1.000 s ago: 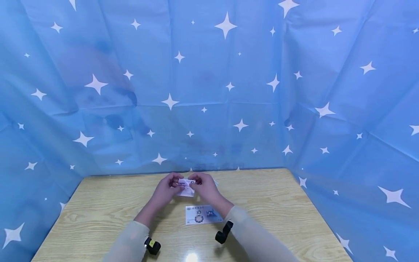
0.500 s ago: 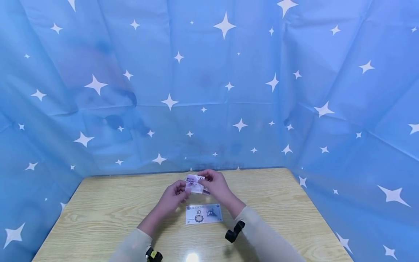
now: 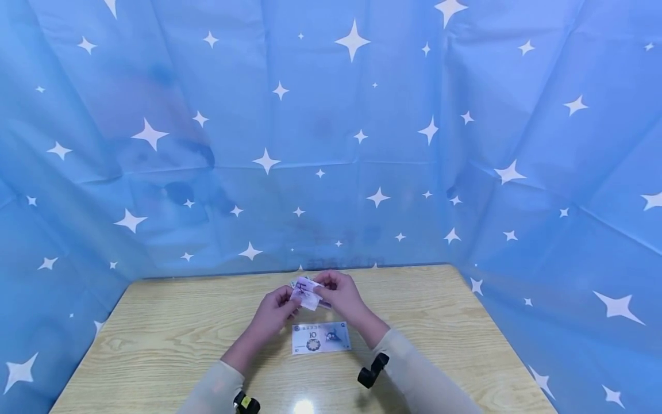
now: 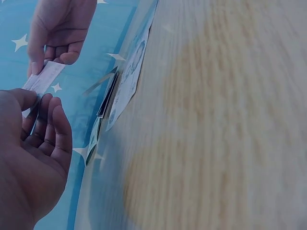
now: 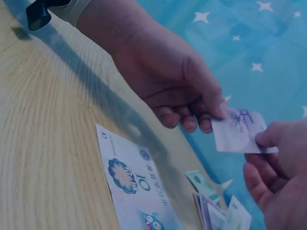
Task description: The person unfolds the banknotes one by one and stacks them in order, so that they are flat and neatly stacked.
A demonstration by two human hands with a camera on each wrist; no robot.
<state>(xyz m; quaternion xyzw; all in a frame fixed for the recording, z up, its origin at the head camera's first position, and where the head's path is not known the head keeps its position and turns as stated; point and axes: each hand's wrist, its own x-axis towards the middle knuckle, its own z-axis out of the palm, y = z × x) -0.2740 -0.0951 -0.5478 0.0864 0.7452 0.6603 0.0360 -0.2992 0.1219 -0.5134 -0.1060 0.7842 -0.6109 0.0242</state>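
A small purple-white play banknote [image 3: 306,295], apparently folded, is held up between both hands over the far part of the table. My left hand [image 3: 272,310] pinches its left side between thumb and fingers. The right hand [image 3: 342,294] pinches the opposite side, its thumb on top, as the right wrist view also shows. Nearer to me, a flat 10 play banknote [image 3: 321,338] lies on the table. Behind that, partly hidden by the hands in the head view, are several folded notes, among them a green one [image 5: 203,186] and a purple one [image 5: 205,211].
The wooden table [image 3: 170,339] ends at a blue curtain [image 3: 320,126] with white stars, which also stands along both sides. Black wrist cameras [image 3: 373,371] sit at both sleeves. A bright light reflection shows near the table's front.
Both hands have moved right with the purple banknote, slightly away from each other. It now sits tilted between them. The flat 10 banknote stays in place.
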